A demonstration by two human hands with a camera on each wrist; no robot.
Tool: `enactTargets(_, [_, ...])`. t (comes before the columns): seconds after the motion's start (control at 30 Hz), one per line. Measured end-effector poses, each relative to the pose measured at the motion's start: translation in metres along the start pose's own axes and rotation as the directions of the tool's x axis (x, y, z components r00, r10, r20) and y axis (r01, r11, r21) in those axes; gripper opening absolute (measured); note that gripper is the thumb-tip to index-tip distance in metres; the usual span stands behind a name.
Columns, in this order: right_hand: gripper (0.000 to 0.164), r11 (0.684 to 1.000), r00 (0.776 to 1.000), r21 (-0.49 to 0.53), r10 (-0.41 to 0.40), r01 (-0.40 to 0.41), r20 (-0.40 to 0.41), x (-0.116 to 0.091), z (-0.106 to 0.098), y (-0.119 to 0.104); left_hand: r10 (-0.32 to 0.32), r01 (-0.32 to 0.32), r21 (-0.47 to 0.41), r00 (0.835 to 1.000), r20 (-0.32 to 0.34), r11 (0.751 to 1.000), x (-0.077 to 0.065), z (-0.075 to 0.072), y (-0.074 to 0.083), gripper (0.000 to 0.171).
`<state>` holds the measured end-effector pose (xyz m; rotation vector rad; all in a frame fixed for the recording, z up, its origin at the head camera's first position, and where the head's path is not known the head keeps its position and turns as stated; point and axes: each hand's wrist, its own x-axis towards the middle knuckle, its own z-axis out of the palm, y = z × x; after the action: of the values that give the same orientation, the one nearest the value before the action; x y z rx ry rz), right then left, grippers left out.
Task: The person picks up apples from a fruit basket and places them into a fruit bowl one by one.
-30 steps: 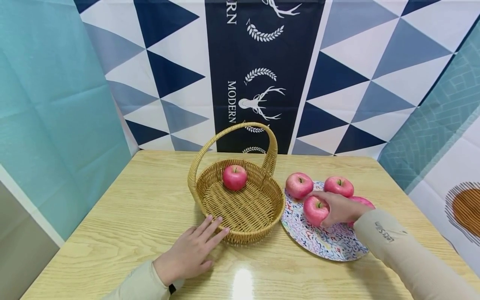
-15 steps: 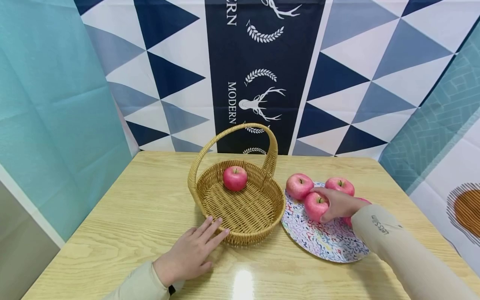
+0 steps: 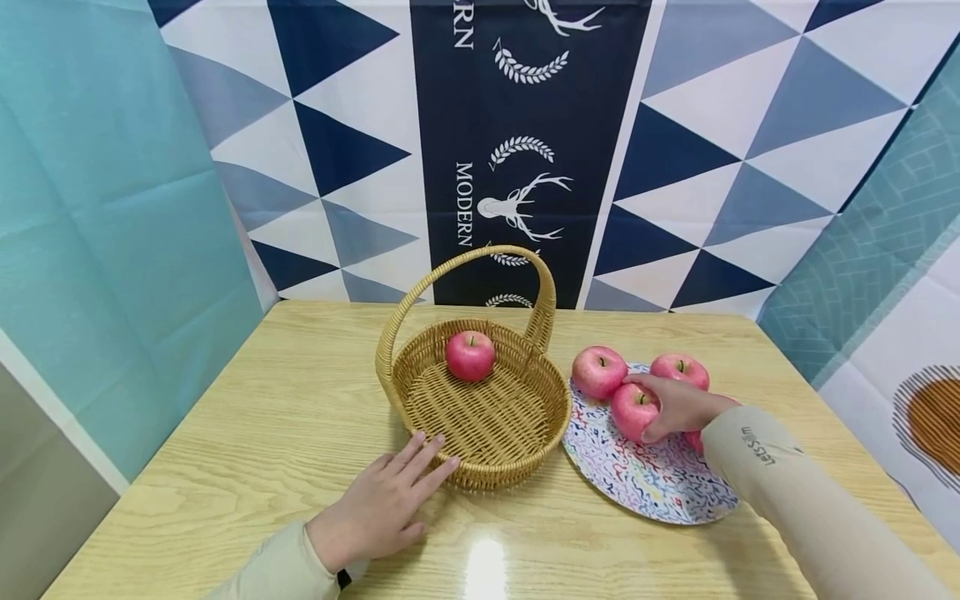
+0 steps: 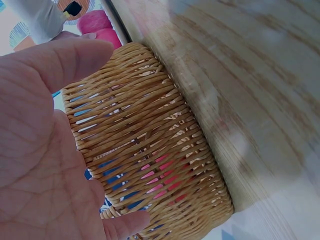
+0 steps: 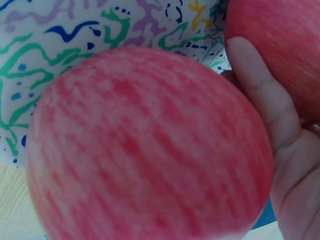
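Observation:
Fingers curled, my right hand grips a pink-red apple at the middle of the patterned round plate. In the right wrist view the thumb lies along this apple, while another apple fills the foreground. My left hand has its fingers spread and straight, with the fingertips at the near rim of the round wicker basket. One apple sits inside the basket toward the back. The left wrist view shows the palm and thumb beside the woven basket wall.
Another apple sits at the plate's back left edge, and one at its back. A further apple is mostly hidden under the right wrist. The basket's tall arched handle rises over it. A patterned cloth hangs behind the wooden table.
My right hand and the gripped apple have shifted slightly back and to the right over the plate. The left hand and the basket have stayed in place.

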<state>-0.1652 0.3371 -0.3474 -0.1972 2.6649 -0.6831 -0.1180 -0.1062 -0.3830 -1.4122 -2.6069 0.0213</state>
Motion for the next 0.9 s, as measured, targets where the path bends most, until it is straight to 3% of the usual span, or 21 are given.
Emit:
enactTargets(0.43, [0.092,0.995,0.996,-0.051,0.087,-0.088,-0.032,-0.007,-0.009,-0.012,-0.001,0.001,0.001,1.000,-0.018,1.000,-0.001,-0.002,0.002,0.076])
enactTargets(0.9, [0.079,0.994,0.991,-0.104,-0.059,0.046,-0.121,-0.013,-0.022,-0.020,-0.001,0.001,0.006,1.000,-0.018,1.000,-0.001,-0.003,0.003,0.075])
